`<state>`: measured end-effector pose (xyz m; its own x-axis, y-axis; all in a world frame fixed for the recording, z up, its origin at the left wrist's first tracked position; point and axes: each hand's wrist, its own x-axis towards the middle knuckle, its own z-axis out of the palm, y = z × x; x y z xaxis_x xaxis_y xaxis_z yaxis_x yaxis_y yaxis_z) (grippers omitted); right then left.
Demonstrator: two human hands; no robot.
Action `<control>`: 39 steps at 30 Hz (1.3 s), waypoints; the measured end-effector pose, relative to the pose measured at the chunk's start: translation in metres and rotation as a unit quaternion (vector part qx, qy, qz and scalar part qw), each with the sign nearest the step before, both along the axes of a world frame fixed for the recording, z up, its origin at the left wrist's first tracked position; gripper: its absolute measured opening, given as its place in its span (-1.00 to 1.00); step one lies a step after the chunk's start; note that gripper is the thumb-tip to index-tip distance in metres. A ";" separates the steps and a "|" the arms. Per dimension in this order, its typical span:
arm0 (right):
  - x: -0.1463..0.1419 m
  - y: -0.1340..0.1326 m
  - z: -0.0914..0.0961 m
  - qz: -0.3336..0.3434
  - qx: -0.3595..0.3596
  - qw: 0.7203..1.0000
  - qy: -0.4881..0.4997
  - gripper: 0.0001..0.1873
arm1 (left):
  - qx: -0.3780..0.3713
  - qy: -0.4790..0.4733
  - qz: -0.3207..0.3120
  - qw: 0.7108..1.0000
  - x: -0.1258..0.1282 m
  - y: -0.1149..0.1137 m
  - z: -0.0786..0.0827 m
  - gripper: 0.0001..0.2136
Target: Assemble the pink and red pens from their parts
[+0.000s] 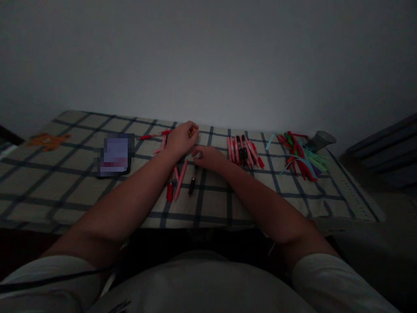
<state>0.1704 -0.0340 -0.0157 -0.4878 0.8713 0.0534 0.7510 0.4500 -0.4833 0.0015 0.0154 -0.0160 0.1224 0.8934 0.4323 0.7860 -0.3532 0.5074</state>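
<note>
My left hand [182, 137] is closed above the far middle of the table, its fingers curled. A small yellowish-orange spot shows at its fingertips, too small to name. Just nearer to me, my right hand [207, 157] has its fingers bent together; what they hold, if anything, is hidden. Below those fingers a black pen [192, 186] points toward me, its upper end partly covered. Beside it lie a pink pen [180, 181] and a red pen [170, 191]. Another red pen [151, 135] lies past my left wrist, with more pink pens partly behind the forearm.
Right of my hands lies a row of pink, black and red pens [243, 150]. Farther right are colourful pipe cleaners or strips [301, 156] and a dark cup [322, 140] tipped on its side. A phone [114, 155] lies left on the checked tablecloth [74, 182]; a wall stands behind.
</note>
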 end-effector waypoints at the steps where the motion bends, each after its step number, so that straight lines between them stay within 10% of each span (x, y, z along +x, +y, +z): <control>1: 0.000 0.001 0.000 -0.003 -0.006 1.000 0.023 -0.82 | 0.001 -0.001 -0.004 1.000 0.000 0.000 0.000 -0.74; 15: 0.016 0.036 -0.008 -0.194 -0.030 0.858 0.474 -0.92 | -0.010 0.127 -0.134 0.983 0.003 -0.008 0.008 -0.59; 30: 0.021 0.039 -0.011 -0.199 -0.045 0.877 0.435 -0.36 | -0.021 0.148 -0.102 0.984 0.003 -0.005 0.003 -0.55; 39: 0.026 0.043 -0.012 -0.205 -0.029 0.888 0.410 -0.43 | -0.002 0.105 -0.084 0.991 0.004 -0.006 0.005 -0.68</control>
